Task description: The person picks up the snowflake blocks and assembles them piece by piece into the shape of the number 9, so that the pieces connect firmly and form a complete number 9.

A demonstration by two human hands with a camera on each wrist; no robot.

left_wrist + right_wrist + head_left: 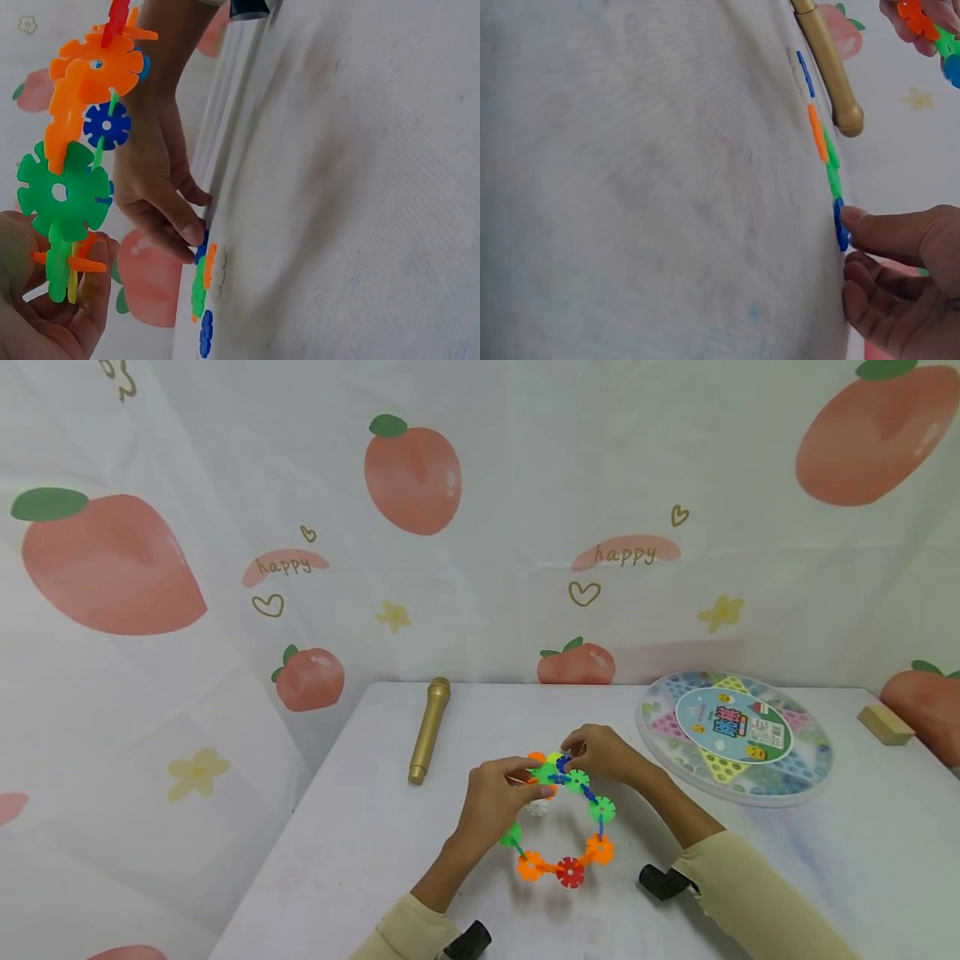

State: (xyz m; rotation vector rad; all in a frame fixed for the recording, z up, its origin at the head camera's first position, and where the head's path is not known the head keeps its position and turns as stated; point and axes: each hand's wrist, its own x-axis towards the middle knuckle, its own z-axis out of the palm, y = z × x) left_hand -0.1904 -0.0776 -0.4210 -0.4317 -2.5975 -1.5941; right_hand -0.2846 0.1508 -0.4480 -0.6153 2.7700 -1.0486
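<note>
My left hand (483,802) grips a ring of interlocking plastic snowflake discs (600,849) by its far side, holding it over the white table. Green, orange, red and blue pieces make up this ring. Beyond it, my right hand (606,754) reaches down to the tabletop and pinches a blue snowflake disc (841,225), with the thumb against its face. Next to that disc lie loose snowflake discs: a green one (199,289), an orange one (817,133), a white one (219,271) and another blue one (206,334). The ring partly hides these in the head view.
A gold microphone-shaped stick (430,731) lies at the back left of the white table (337,860). At the back right is a round Chinese checkers board (806,781) in clear wrapping, with a small wooden block (886,724) beyond it. A peach-patterned cloth (480,593) hangs behind.
</note>
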